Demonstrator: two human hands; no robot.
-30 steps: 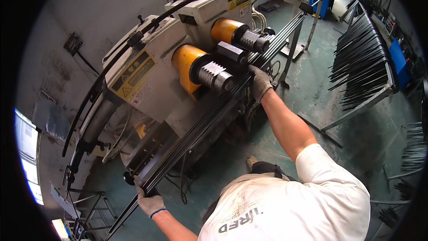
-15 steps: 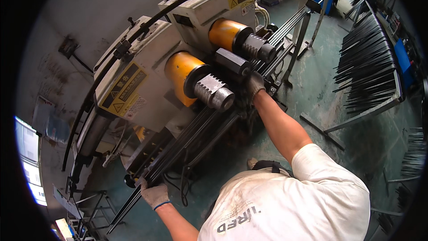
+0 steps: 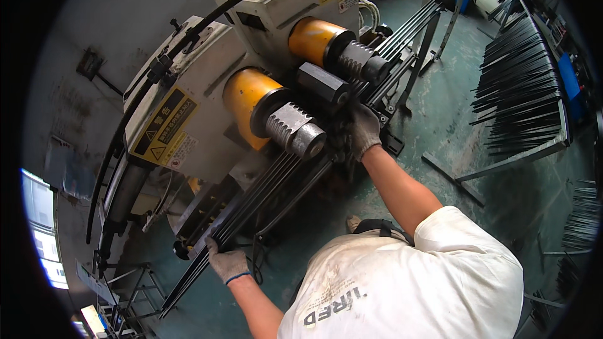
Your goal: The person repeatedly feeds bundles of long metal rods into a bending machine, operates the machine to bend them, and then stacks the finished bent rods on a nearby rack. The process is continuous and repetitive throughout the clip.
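Observation:
Several long, dark metal rods (image 3: pixel 260 193) lie side by side, running slantwise along the front of a machine. At their lower left part, my left hand (image 3: pixel 228 264) in a pale knit glove grips the bundle's edge, its fingertips partly hidden by the rods. My right hand (image 3: pixel 365 130), in a greyer, soiled glove, reaches in beneath a hexagonal steel bar (image 3: pixel 321 83) near the middle of the machine. Its fingers are dark and blurred against the metal, so what they touch is hidden. Two yellow cylinders (image 3: pixel 250 97) with ridged steel ends (image 3: pixel 294 127) stick out above the rods.
The beige machine housing (image 3: pixel 182 103) carries warning labels and a black hose (image 3: pixel 210 20). On the right stands a rack (image 3: pixel 546 147) loaded with many thin black rods (image 3: pixel 512 81). A loose metal bar (image 3: pixel 452 179) lies on the green floor. Stands (image 3: pixel 135 292) are at lower left.
My left hand has shifted slightly up and right along the rods. My right hand has turned a little and sits slightly lower and further right. The view has shifted slightly.

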